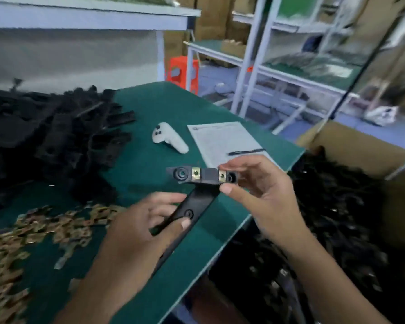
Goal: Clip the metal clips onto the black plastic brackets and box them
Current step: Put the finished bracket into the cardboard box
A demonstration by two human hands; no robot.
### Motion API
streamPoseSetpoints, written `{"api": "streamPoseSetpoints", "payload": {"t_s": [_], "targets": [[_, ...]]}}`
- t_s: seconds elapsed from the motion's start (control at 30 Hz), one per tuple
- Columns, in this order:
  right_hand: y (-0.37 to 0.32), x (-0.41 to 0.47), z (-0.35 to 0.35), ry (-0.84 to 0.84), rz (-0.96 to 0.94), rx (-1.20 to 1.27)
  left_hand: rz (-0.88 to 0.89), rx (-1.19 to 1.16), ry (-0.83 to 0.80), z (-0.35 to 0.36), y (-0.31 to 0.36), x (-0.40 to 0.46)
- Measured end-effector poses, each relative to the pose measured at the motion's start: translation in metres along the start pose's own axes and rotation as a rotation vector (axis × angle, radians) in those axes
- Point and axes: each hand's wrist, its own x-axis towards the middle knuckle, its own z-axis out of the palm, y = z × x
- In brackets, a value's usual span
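A T-shaped black plastic bracket (pixel 205 177) hangs above the green table's right edge, held by both hands. Two brass-coloured metal clips (pixel 196 173) sit on its crossbar. My left hand (pixel 147 220) grips the bracket's long stem between thumb and fingers. My right hand (pixel 255 183) pinches the right end of the crossbar, thumb below and fingers above. A heap of loose metal clips (pixel 33 232) lies on the table at lower left. A big pile of bare black brackets (pixel 52 139) covers the table's left side. A cardboard box (pixel 332 206) at right holds several brackets.
A white hand controller (pixel 170 137) lies mid-table beside a printed sheet (pixel 222 142) with a black pen (pixel 246 152) on it. White metal shelving (pixel 290 71) and an orange stool (pixel 182 72) stand behind the green table (pixel 150 108).
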Motion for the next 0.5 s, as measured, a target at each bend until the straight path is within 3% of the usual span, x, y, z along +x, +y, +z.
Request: {"api": "streamPoseSetpoints", "payload": {"t_s": [0.2, 0.3, 0.4, 0.5], "targets": [[0.005, -0.093, -0.145, 0.392, 0.18, -0.293, 0.09, -0.025, -0.328, 0.153, 0.025, 0.019], [0.02, -0.123, -0.189, 0.475, 0.324, -0.491, 0.084, -0.016, -0.424, 0.186, 0.024, 0.019], [0.041, -0.137, -0.203, 0.511, 0.559, -0.623, 0.094, -0.034, -0.406, 0.172, 0.019, 0.014], [0.062, -0.142, -0.198, 0.481, 0.547, -0.601, 0.144, 0.004, -0.255, 0.127, 0.019, 0.006]]}}
